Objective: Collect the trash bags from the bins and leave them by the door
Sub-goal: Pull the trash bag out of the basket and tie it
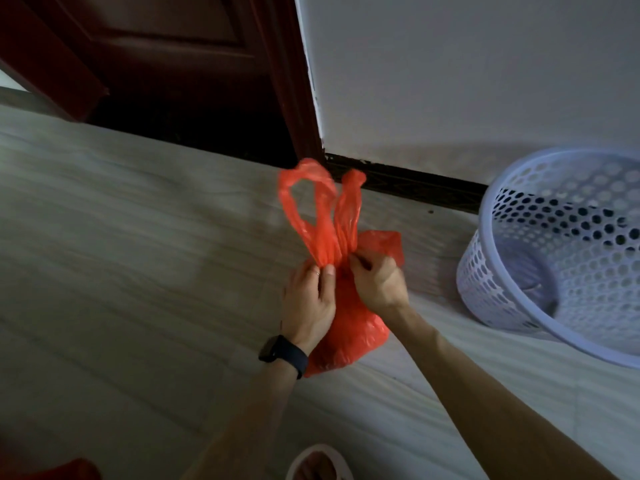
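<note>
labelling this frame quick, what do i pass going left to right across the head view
dark wooden door → left hand → right hand → white perforated basket. The red bag, gripped by both hands, overlaps them, so it is left out of the order.

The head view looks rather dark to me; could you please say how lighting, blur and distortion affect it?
In the head view the light is dim and the foot of the door is nearly black; motion blur streaks the floor and softens the handles of the red bag; the wide lens tilts the wall; the left hand, right hand and white basket are readable.
</note>
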